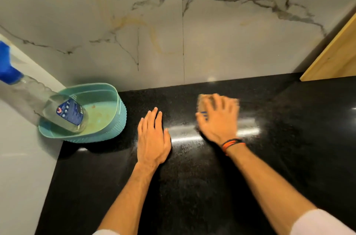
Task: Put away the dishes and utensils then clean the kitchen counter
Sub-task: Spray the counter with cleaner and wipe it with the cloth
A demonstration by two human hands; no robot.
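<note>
While the left hand [153,136] lies flat, right hand [217,119] seemingly grips a blurred sponge [204,100]; bottle label [70,112] unreadable.

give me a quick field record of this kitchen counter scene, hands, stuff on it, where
surface: black speckled counter, marble-look wall behind
left hand: flat on the counter, fingers straight
right hand: blurred, presses a tan sponge or pad to the counter
basin: teal tub in the left corner
bottle: clear spray bottle, blue top, leaning inside the tub
far right: wooden panel
</note>
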